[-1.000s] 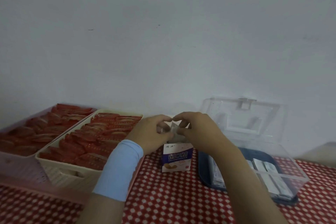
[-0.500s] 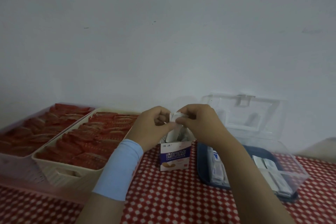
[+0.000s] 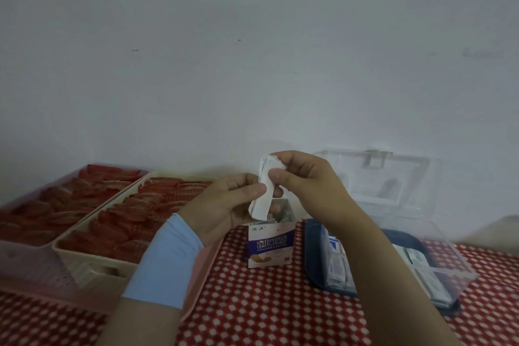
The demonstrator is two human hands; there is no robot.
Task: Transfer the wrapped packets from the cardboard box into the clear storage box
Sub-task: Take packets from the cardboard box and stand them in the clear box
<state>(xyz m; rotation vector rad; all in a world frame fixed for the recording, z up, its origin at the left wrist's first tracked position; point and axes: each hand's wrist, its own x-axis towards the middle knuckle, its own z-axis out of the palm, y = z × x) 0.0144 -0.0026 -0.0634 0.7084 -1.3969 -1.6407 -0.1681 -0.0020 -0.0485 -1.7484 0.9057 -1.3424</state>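
1. Both hands have risen since a second ago, drawing a stack of wrapped packets (image 3: 262, 194) up above the open cardboard box (image 3: 271, 246) on the checked cloth (image 3: 266, 306).
2. Head view: the right hand (image 3: 307, 181) pinches the stack's top. The left hand (image 3: 224, 206) clamps thumb and curled fingers on its middle. The clear storage box (image 3: 455, 268) lies open just right.

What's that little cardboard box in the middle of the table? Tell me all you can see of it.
The cardboard box is small, white card with a purple band of white lettering and a tan bandage picture low on its front. It stands upright on the checked tablecloth, between a cream basket and the clear storage box. Its top is open. Just above it, the left hand and right hand hold white packets.
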